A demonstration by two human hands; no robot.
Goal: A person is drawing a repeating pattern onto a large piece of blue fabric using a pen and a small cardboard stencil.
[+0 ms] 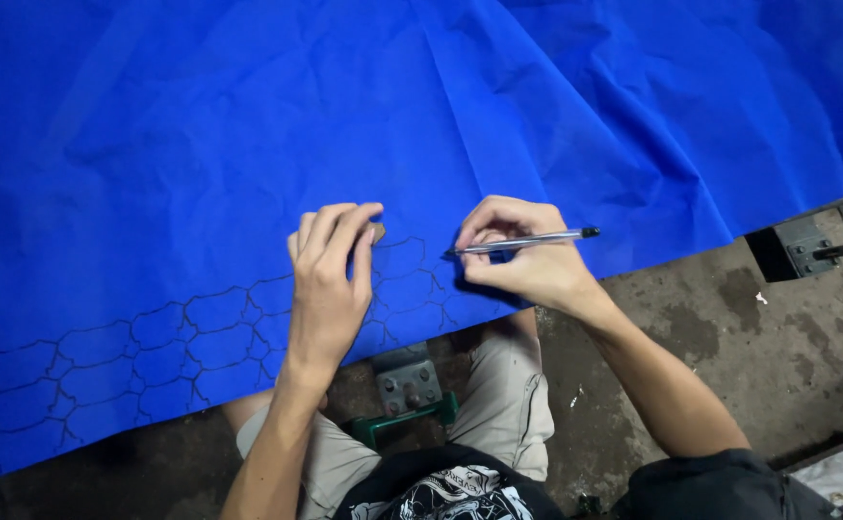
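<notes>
A very big blue cloth (344,116) covers almost the whole view; it is wrinkled, with long folds running toward the upper right, and its near edge goes across in a slope from the lower left to the right side. Along this near edge there is a drawn pattern of dark outlines (132,351), like joined scales or stones, and it ends near the hands. Under the edge I see the grey concrete floor (710,327) with dark stains, and the person's knees in beige shorts (508,404). Between the knees stands a metal bracket on a green base (407,390). The left hand (330,279) lies flat on the cloth, fingers together and stretched, and it presses down a small brown piece (378,232) which shows only at the fingertips. The right hand (522,255) is just beside it and pinches a thin pen (522,243) between thumb and fingers; the tip of the pen touches the cloth at the end of the pattern.
</notes>
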